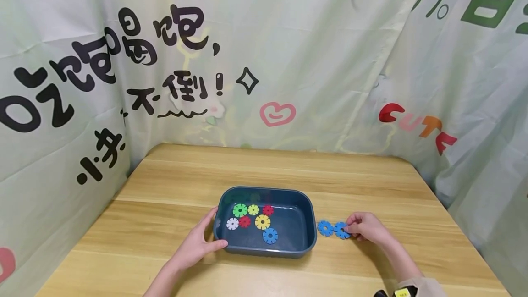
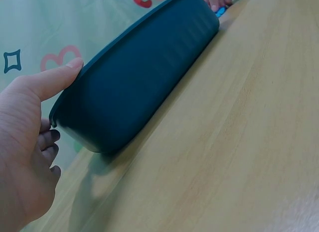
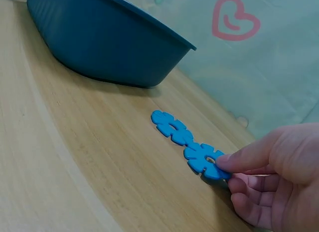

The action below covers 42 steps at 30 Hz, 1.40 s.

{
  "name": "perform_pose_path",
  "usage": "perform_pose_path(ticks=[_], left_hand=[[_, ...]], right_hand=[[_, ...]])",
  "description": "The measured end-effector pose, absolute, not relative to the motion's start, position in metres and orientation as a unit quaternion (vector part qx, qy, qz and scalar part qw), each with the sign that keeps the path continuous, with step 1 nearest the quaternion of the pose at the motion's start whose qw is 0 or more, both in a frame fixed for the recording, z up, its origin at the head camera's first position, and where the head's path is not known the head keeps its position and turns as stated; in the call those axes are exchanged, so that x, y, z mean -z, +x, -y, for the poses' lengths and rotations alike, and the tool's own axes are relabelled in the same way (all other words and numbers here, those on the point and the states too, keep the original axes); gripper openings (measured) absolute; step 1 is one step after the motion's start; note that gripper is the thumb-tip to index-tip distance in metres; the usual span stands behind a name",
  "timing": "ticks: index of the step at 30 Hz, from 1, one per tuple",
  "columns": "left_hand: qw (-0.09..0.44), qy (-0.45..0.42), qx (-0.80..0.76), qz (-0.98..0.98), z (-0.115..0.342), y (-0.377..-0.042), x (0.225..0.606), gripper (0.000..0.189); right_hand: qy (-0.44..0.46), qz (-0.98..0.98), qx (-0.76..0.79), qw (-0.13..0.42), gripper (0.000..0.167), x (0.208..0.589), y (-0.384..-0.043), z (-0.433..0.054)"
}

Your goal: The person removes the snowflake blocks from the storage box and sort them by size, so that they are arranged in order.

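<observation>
A dark blue plastic basin (image 1: 268, 253) stands on the table. My left hand (image 1: 200, 239) grips its left end, thumb over the rim and fingers along the outer side. To the right of the basin, my right hand (image 1: 368, 227) pinches a blue notched flower disc (image 3: 195, 163) between thumb and fingers. A second blue flower disc (image 3: 162, 119) lies in line with it, edge meeting edge, on the side toward the basin. Inside the basin lie several loose discs, among them a green one (image 1: 235, 210), a yellow one (image 1: 258, 222), a white one (image 1: 229, 224) and a blue one (image 1: 266, 236).
The wooden table (image 1: 173, 182) extends around the basin on all sides. Printed cloth curtains (image 1: 313, 81) hang behind it and along both sides. A dark device with a yellow label (image 1: 402, 292) sits on my right wrist beside a light sleeve (image 1: 426, 286).
</observation>
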<state>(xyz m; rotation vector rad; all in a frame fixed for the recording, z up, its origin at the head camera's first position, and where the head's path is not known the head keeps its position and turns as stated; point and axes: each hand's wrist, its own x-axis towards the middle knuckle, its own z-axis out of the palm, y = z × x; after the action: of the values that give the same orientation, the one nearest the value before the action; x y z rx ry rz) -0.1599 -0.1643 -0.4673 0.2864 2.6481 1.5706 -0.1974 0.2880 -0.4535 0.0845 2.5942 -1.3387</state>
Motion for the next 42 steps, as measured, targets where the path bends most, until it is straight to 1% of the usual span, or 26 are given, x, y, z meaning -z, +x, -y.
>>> perform_pose_path(ticks=[7,14,23,29,37,42], left_hand=[[0.023,0.095,-0.508,-0.856,0.164,-0.160,0.465,0.090],[0.020,0.096,-0.506,-0.857,0.164,-0.161,0.465,0.090],[0.023,0.091,-0.504,-0.858,0.164,-0.162,0.464,0.090],[0.023,0.091,-0.504,-0.858,0.164,-0.161,0.464,0.090],[0.021,0.094,-0.505,-0.858,0.163,-0.159,0.463,0.089],[0.023,0.096,-0.503,-0.859,0.163,-0.160,0.464,0.088]], right_hand=[[0.030,-0.885,0.454,0.102,0.011,0.453,-0.198,-0.288],[0.031,-0.891,0.444,0.089,0.013,0.452,-0.199,-0.287],[0.027,-0.885,0.458,0.086,0.016,0.450,-0.198,-0.288],[0.027,-0.871,0.482,0.095,0.017,0.447,-0.198,-0.289],[-0.019,-0.861,0.501,0.082,0.021,0.422,-0.204,-0.277],[-0.058,-0.848,0.520,0.082,0.030,0.402,-0.209,-0.261]])
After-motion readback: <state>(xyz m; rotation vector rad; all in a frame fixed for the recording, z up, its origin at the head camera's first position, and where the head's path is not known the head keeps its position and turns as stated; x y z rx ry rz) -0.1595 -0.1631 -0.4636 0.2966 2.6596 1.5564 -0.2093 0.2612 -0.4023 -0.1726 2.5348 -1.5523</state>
